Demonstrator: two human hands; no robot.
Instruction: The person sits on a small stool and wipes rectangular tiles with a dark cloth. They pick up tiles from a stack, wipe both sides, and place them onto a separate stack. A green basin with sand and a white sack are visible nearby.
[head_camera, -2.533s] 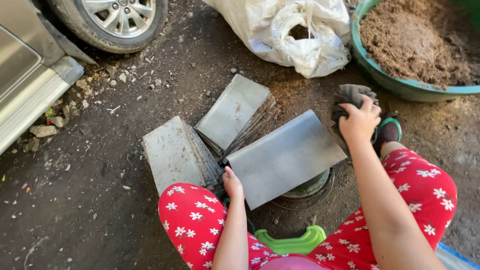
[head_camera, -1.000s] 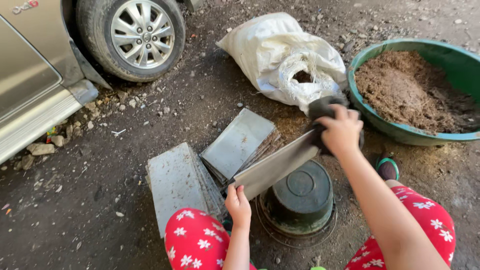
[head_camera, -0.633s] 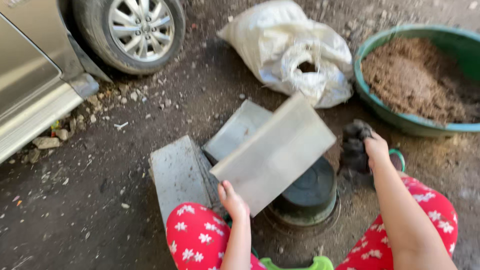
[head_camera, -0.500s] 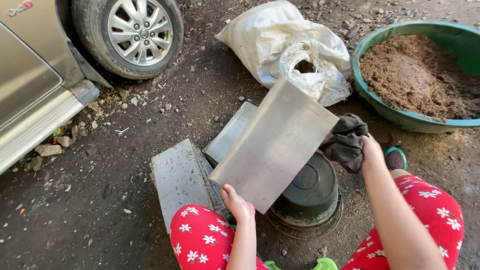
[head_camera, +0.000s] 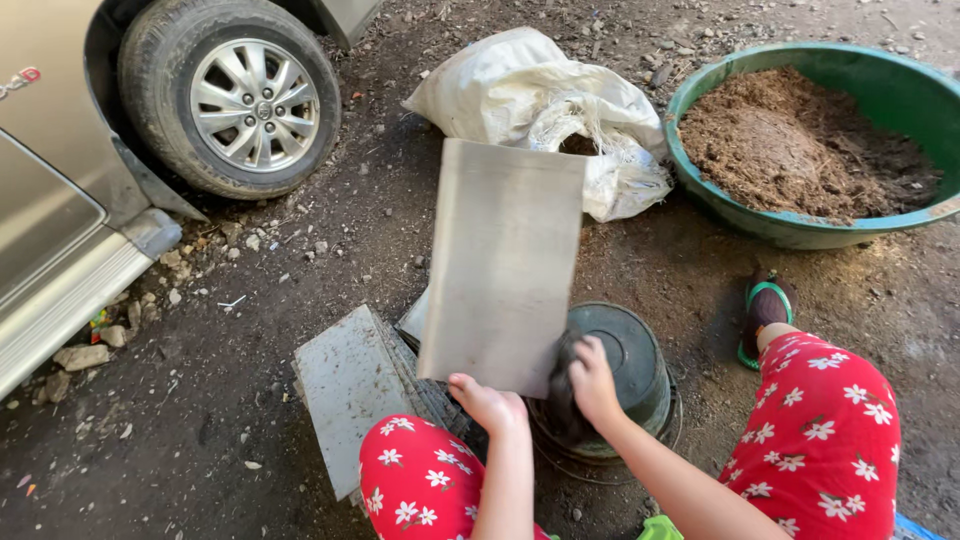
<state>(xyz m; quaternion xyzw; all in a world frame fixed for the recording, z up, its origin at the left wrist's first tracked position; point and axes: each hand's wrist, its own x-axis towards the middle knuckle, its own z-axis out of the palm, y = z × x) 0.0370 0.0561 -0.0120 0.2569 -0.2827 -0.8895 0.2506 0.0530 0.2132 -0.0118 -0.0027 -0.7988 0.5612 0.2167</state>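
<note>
My left hand (head_camera: 488, 401) grips the bottom edge of a grey rectangular metal sheet (head_camera: 503, 262) and holds it nearly upright in front of me. My right hand (head_camera: 592, 379) holds a dark cloth (head_camera: 565, 400) just behind the sheet's lower right corner, over an upturned black bucket (head_camera: 625, 360) on the ground. Two more grey sheets lie on the dirt: one (head_camera: 345, 388) to the left by my knee, another (head_camera: 414, 318) mostly hidden behind the raised one.
A green basin (head_camera: 800, 225) full of brown soil stands at the upper right. A white sack (head_camera: 530, 95) lies behind the sheet. A car wheel (head_camera: 235, 95) and silver car body (head_camera: 50, 200) fill the upper left. My legs in red flowered trousers frame the bottom.
The sheet has been swung from lying flat across the bucket to standing nearly upright. My right hand with the cloth has come down from the sheet's far edge to its lower corner.
</note>
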